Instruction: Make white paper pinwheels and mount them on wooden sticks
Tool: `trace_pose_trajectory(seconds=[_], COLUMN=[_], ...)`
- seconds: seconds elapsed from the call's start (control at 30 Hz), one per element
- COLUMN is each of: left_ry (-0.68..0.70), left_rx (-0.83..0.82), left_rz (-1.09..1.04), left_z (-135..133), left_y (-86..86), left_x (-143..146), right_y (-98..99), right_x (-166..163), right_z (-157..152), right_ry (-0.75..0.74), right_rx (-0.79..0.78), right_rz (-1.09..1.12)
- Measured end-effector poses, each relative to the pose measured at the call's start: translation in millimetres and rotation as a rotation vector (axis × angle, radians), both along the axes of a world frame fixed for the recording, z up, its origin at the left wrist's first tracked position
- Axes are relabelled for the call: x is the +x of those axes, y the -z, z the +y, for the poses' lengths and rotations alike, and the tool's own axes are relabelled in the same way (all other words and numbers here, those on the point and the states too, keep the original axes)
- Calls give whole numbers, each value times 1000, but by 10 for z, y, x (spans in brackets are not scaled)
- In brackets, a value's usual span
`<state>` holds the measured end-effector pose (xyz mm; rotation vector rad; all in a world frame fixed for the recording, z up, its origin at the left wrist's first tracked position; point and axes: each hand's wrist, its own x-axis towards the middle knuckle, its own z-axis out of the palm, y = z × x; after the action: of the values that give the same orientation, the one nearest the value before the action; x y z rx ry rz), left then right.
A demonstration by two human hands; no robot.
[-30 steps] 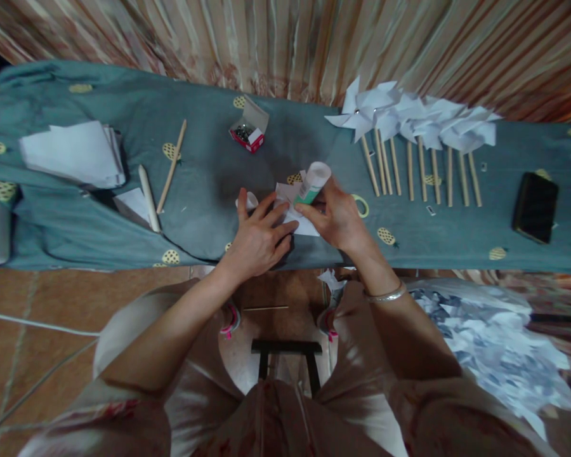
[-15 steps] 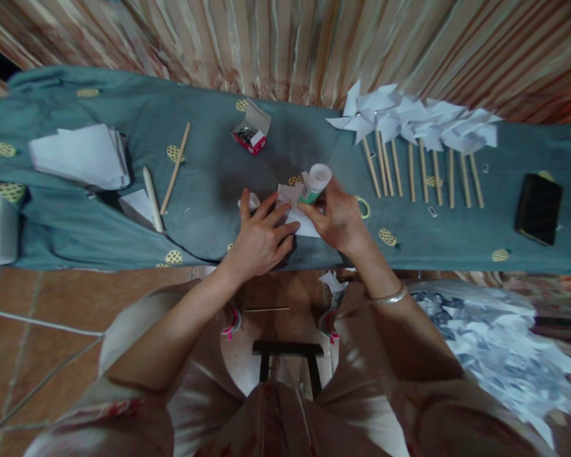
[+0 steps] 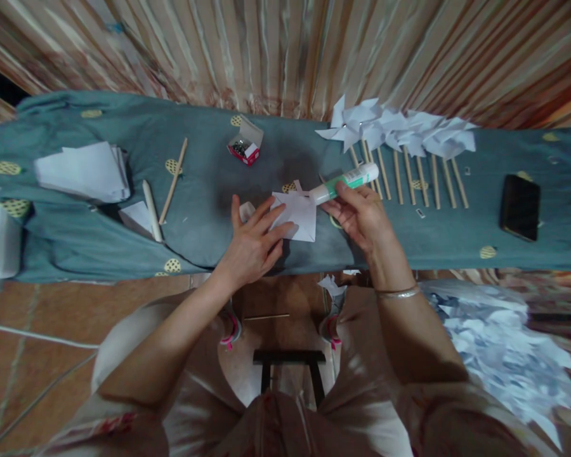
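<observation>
A white and green glue stick lies tilted in my right hand, whose fingers are closed around it; its tip points left over a white folded paper square. My left hand rests with fingers spread flat on the left edge of that paper, on the teal cloth-covered table. A small white cap sits just beyond my left fingers.
Several finished white paper pinwheels on wooden sticks lie at the back right, a black phone further right. A red box of pins, two loose sticks and a paper stack lie left. Paper scraps cover the floor.
My right hand has lifted the glue stick off the paper and tipped it from upright to nearly level, pointing left. The left hand stays on the paper.
</observation>
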<state>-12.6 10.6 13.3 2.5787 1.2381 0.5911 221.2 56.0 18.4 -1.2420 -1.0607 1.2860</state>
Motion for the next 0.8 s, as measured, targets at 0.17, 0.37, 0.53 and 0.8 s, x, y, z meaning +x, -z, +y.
trace_pose_trajectory(seconds=[0.17, 0.37, 0.53, 0.8], left_ry=[-249, -298, -259, -251], left_rx=[104, -15, -53, -85], left_rz=[-86, -73, -228, -334], left_z=[82, 248, 225, 181], left_y=[78, 182, 119, 108], left_x=[-225, -395, -298, -185], right_y=[59, 57, 69, 72], right_x=[19, -96, -298, -425], right_z=[43, 13, -50, -84], right_ry=[-39, -98, -56, -40], right_rx=[-27, -19, -70, -72], right_rz=[-14, 23, 202, 299])
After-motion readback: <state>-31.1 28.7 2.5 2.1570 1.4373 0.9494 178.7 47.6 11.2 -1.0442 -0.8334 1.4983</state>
